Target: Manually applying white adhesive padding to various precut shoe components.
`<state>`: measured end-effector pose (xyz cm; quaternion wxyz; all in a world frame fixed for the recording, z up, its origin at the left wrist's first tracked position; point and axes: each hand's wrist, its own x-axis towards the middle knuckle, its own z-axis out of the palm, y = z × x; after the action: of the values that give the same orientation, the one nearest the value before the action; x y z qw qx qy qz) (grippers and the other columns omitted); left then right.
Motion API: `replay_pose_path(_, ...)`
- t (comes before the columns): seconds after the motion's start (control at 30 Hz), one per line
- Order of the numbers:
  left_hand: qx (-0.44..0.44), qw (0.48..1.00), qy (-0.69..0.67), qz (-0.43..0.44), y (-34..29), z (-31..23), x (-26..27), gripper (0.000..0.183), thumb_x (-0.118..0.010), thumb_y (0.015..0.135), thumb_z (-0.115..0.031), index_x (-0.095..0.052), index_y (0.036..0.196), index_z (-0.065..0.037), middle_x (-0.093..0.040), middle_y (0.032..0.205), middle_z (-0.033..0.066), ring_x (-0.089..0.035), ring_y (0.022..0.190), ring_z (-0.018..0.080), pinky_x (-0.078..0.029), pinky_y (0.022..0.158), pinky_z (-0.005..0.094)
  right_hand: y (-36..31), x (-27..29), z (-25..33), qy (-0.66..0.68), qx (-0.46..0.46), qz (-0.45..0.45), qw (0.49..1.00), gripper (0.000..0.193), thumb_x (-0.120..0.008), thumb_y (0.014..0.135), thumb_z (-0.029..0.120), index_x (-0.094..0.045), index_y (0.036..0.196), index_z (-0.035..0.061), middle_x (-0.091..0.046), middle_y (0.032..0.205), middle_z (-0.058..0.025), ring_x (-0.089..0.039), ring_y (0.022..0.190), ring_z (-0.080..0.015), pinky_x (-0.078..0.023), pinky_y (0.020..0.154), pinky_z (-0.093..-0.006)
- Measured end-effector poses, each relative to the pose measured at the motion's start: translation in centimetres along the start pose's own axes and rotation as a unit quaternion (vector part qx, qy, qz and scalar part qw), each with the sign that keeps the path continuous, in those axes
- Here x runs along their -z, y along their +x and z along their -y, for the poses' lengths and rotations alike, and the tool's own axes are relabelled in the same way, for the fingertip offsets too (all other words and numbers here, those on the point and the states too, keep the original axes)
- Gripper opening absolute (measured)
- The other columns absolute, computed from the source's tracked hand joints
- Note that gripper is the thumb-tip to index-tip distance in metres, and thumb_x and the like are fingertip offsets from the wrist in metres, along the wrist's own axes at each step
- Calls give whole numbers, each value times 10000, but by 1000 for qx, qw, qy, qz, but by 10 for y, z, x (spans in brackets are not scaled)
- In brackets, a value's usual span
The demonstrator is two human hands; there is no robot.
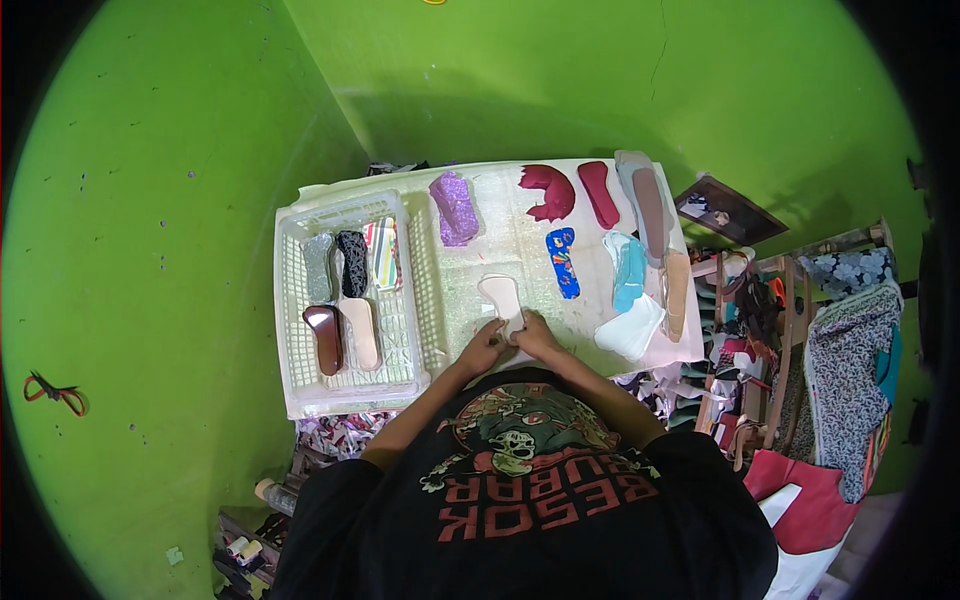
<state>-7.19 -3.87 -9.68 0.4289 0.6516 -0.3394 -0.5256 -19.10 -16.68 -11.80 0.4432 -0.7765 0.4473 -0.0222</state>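
I see left hand (484, 345), right hand (536, 337), fingers curled at near end of sole (499, 291); can't tell if gripping. Basket (398, 335) stands left, blue piece (563, 265) lies right.

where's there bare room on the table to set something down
Free: the strip between the glittery purple sole-shaped piece and the curved dark-red piece, and the one between the white plastic basket and the cream sole-shaped piece. Crowded: the right side, where a teal piece, white sheet and long tan strip bunch together.
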Motion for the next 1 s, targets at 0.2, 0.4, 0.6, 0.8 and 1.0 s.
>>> replay_pose_path(0.2,-3,1000,0,-13,3,14,4,615,-600,868,-180,-373,1418,-25,-441,1418,183,-581,1109,283,-442,969,349,-1,11,3,18,-21,71,997,394,-648,709,108,-651,1076,-35,-682,950,-181,-659,872,-277,-501,811,-361)
replay_pose_path(0.4,-1,1000,12,-2,6,10,5,610,-593,862,-151,-376,1422,-39,-420,1443,167,-611,1069,289,-457,955,346,-8,23,18,66,-37,113,991,379,-637,721,111,-652,1073,-30,-685,933,-172,-662,864,-261,-502,792,-347)
replay_pose_path(0.6,10,1000,-27,7,5,21,5,596,-580,870,-121,-385,1431,-70,-344,1503,150,-597,1092,279,-454,961,337,-14,36,41,37,-14,128,991,362,-617,733,116,-649,1071,-12,-681,931,-186,-662,859,-286,-504,799,-355)
replay_pose_path(0.8,10,1000,8,0,2,15,3,596,-574,857,-102,-404,1428,-98,-281,1536,148,-600,1086,267,-452,962,334,-15,35,45,-12,54,132,990,481,-609,749,181,-576,1201,20,-601,1165,-239,-589,1066,-345,-472,903,-401)
replay_pose_path(1.0,6,1000,2,6,8,19,-1,588,-568,859,-68,-415,1426,-99,-246,1554,129,-575,1122,247,-440,975,325,-26,29,51,-153,45,76,984,608,-626,795,297,-469,1310,14,-514,1270,-265,-510,1175,-374,-429,987,-425)
